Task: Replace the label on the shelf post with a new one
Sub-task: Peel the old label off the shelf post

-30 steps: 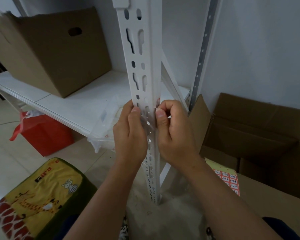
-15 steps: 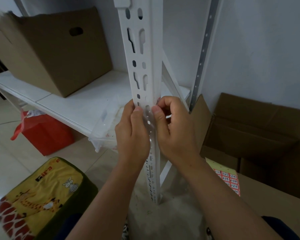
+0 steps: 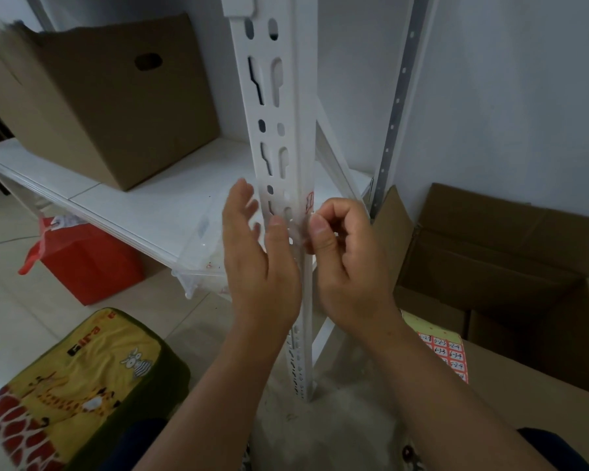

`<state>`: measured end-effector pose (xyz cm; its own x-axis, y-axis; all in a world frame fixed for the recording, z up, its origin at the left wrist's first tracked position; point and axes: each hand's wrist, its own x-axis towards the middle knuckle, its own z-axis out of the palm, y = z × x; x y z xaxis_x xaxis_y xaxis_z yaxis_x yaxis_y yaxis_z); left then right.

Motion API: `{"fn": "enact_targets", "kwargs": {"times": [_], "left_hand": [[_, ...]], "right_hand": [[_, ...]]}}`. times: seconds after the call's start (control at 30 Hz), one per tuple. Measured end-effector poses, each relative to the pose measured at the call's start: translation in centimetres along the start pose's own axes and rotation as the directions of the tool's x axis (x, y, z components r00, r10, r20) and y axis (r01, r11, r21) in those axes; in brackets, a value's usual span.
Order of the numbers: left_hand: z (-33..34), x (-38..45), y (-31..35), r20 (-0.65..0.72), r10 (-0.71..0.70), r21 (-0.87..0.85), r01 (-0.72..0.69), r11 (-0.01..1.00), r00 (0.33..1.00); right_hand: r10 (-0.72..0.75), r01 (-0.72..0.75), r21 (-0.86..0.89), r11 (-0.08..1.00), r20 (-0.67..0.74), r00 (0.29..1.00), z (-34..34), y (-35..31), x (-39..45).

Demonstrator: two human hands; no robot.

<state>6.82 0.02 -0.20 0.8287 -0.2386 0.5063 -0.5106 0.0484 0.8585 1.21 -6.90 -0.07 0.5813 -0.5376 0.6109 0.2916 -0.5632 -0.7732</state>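
The fingers [image 3: 242, 198] of the left hand [image 3: 255, 256] have been opened and spread beside the white slotted metal shelf post [image 3: 279, 130]; only its thumb is kept pressed on the post.

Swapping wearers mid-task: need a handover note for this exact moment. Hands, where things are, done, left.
Left hand: fingers straight and spread, thumb pressing the front of the shelf post.
Right hand: fingers curled, thumb and forefinger pinching a clear strip of tape or film at the post's right edge.
A red-printed label sits on the post's side face just above the right hand; whether it is the old or new one cannot be told.
Label sheet lies on the cardboard box at lower right.
Done: unclear from this view.
Left: finish with the strip, confirm the new label is on.
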Motion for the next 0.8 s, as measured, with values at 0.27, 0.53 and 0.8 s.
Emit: {"fn": "enact_targets", "kwargs": {"times": [0.27, 0.53, 0.8], "left_hand": [[-0.5, -0.6, 0.4, 0.014, 0.470, 0.252, -0.458, 0.852, 0.882], [-0.4, -0.5, 0.3, 0.058, 0.471, 0.173, -0.473, 0.864, 0.880], [-0.7, -0.4, 0.3, 0.063, 0.486, 0.194, -0.489, 0.851, 0.872]], "right_hand": [[0.295, -0.391, 0.594, 0.703, 0.258, 0.920, -1.6, -1.1, 0.3], [0.296, -0.472, 0.760, 0.447, 0.373, 0.879, -1.9, -0.9, 0.5], [0.296, -0.483, 0.742, 0.465, 0.383, 0.875, -1.7, -0.4, 0.6]]}}
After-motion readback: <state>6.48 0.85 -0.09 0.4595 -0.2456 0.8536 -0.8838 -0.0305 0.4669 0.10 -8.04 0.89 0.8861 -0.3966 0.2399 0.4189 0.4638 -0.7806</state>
